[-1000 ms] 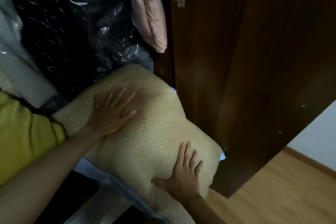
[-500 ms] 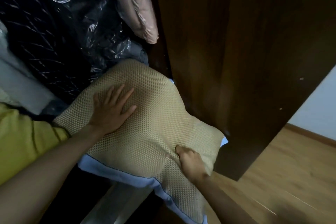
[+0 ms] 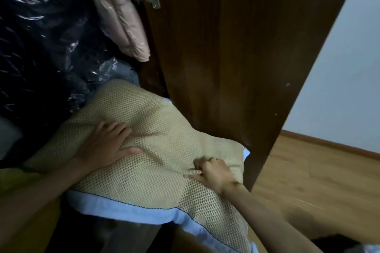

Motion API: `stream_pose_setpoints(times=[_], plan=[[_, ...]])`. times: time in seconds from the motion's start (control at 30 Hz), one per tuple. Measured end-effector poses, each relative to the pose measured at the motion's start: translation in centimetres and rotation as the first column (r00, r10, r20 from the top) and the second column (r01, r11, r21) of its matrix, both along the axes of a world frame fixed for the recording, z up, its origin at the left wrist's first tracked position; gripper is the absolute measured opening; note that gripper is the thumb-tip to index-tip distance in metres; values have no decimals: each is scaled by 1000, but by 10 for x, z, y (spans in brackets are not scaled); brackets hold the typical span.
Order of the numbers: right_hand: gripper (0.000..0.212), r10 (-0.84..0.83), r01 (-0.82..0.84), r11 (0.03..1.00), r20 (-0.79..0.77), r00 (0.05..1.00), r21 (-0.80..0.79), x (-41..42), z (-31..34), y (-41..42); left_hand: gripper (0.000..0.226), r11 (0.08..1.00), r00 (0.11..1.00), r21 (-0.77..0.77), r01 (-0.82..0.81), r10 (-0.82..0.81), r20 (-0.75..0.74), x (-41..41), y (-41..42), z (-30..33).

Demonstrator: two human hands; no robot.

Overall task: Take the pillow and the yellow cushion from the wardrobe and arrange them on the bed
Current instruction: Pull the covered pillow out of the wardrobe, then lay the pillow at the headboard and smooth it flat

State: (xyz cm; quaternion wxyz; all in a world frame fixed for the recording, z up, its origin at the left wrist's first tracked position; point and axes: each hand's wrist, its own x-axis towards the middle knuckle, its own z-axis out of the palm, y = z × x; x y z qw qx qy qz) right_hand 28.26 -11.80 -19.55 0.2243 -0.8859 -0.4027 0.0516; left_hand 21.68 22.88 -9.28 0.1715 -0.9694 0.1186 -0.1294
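A beige mesh-covered pillow (image 3: 156, 146) with a light blue border sticks out of the open wardrobe, its near corner hanging past the shelf edge. My left hand (image 3: 104, 146) lies on the pillow's left part, fingers curling into the fabric. Near the pillow's right corner, my right hand (image 3: 211, 172) is clenched on a fold of the mesh cover. The yellow cushion (image 3: 12, 183) shows at the far left, partly hidden under my left arm.
The dark wooden wardrobe door (image 3: 236, 57) stands open right beside the pillow. Plastic-wrapped dark clothes (image 3: 41, 47) and a pink wrapped item (image 3: 121, 18) hang above. Wooden floor (image 3: 318, 181) and a pale wall (image 3: 349, 68) lie to the right.
My right hand went from flat on the pillow to a fist gripping its cover. The pillow has slid out toward me, showing more blue border. My left fingers have started to curl.
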Motion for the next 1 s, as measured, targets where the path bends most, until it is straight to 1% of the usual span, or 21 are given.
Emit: stream_pose_setpoints(times=[0.07, 0.13, 0.2, 0.27, 0.33, 0.4, 0.5, 0.57, 0.63, 0.7, 0.77, 0.9, 0.93, 1.0], plan=[[57, -10, 10, 1000, 87, 996, 0, -5, 13, -11, 73, 999, 999, -18, 43, -43, -1, 3, -6, 7], [64, -24, 24, 1000, 159, 987, 0, -10, 28, -27, 70, 994, 996, -73, 85, -85, 2, 5, -17, 17], [60, -38, 38, 999, 228, 973, 8, -14, 45, -50, 68, 968, 975, -119, 220, -216, 49, 10, -35, 30], [59, -91, 101, 995, 294, 952, -18, -17, 62, -81, 69, 919, 921, -102, 382, -368, 130, 23, -65, 44], [63, -168, 197, 977, 275, 947, -81, -22, 75, -123, 72, 883, 883, -86, 460, -446, 146, 39, -108, 56], [59, -245, 281, 952, 250, 937, -121, -32, 81, -176, 71, 873, 883, -139, 468, -453, 126, 48, -159, 58], [53, -347, 409, 890, 280, 895, -204, -55, 94, -255, 63, 834, 860, -212, 509, -499, 102, 52, -236, 48], [51, -414, 495, 823, 301, 859, -279, -76, 100, -309, 62, 780, 817, -258, 570, -571, 81, 51, -295, 45], [47, -479, 569, 750, 315, 819, -338, -105, 106, -363, 62, 725, 765, -272, 632, -640, 71, 45, -358, 43], [40, -526, 626, 685, 342, 779, -371, -144, 109, -415, 62, 672, 711, -275, 687, -700, 65, 36, -421, 39], [34, -580, 696, 597, 385, 718, -399, -188, 112, -462, 63, 594, 637, -296, 748, -768, 67, 27, -483, 35], [27, -742, 813, 367, 385, 549, -452, -285, 114, -540, 61, 389, 436, -337, 857, -897, 73, 1, -607, 32], [25, -792, 836, 316, 361, 493, -449, -311, 113, -558, 61, 331, 379, -356, 874, -923, 73, -8, -638, 32], [18, -884, 873, 184, 313, 348, -451, -368, 113, -588, 60, 197, 244, -386, 901, -967, 75, -31, -701, 32]])
